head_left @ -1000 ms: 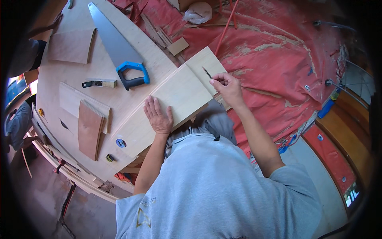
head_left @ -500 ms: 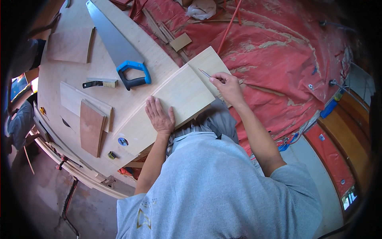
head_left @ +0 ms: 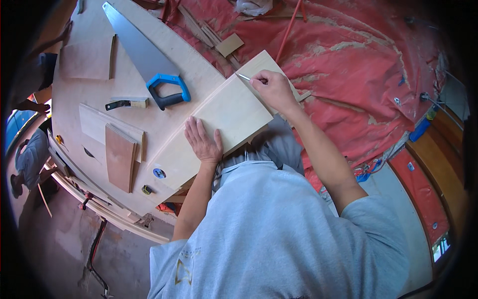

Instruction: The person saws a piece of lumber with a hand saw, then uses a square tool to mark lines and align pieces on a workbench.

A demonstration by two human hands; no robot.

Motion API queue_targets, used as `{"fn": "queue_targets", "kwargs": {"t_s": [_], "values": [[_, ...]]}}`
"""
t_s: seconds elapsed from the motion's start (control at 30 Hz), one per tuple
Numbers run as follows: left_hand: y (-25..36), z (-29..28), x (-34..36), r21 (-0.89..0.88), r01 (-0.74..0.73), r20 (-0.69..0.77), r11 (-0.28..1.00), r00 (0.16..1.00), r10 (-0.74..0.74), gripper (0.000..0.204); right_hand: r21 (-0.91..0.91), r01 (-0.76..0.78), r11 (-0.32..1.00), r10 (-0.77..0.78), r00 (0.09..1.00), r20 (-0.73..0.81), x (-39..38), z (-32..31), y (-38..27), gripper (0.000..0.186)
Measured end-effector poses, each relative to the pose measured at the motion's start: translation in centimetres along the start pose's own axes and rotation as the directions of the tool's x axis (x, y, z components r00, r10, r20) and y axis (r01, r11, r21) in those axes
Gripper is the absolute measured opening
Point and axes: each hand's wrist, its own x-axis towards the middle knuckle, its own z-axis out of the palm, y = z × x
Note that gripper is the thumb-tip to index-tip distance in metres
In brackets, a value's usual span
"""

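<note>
My left hand (head_left: pixel 204 142) lies flat with fingers spread on a long pale wooden board (head_left: pixel 226 122), near its close edge. My right hand (head_left: pixel 273 89) is closed around a slim pencil-like marker (head_left: pixel 244 76). Its tip points left, at the far corner of the board's right end. Under that end, a second pale board (head_left: pixel 264 62) sticks out to the right. The grip hides most of the marker.
A handsaw (head_left: pixel 142 50) with a blue and black handle lies on the wooden worktop (head_left: pixel 199 74). A black-handled tool (head_left: pixel 117 104), brown board pieces (head_left: pixel 119 157) and a small tape measure (head_left: pixel 146 189) lie leftward. Red sheeting (head_left: pixel 348 89) covers the floor at right. Another person's hand (head_left: pixel 37 106) shows at far left.
My right hand has moved up and left with the marker, along the board's end towards its far corner. My left hand stays flat on the board. The whole view has shifted slightly.
</note>
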Motion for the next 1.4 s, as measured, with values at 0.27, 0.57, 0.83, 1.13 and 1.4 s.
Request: {"fn": "queue_targets", "kwargs": {"t_s": [0.27,0.57,0.83,1.13,1.4], "values": [[0.1,0.5,0.2,0.004,-0.027,0.012,1.0,1.0,0.027,0.077,-0.171,-0.062,0.983,0.075,0.995,0.07,-3.3,-2.6,1.3,0.024],[0.2,-0.1,0.3,0.01,-0.046,-0.036,0.999,0.998,0.047,0.076,-0.333,-0.151,0.931,0.22,0.959,0.18,-16.2,-8.8,6.3,0.02],[0.1,0.1,0.0,0.044,-0.076,-0.054,0.996,0.996,0.078,0.075,0.134,-0.281,0.95,0.286,0.958,-0.022,-16.9,-7.7,9.3,0.018],[0.9,-1.1,0.9,0.123,-0.125,0.083,0.985,0.99,0.115,0.088,-0.084,-0.059,0.995,0.053,0.996,-0.067,-11.9,-6.8,6.0,0.025],[3.6,-1.6,4.1,0.062,-0.258,0.217,0.964,0.946,0.24,0.091,-0.226,0.007,0.974,-0.001,1.0,0.024,-10.5,-6.6,6.0,0.026]]}}
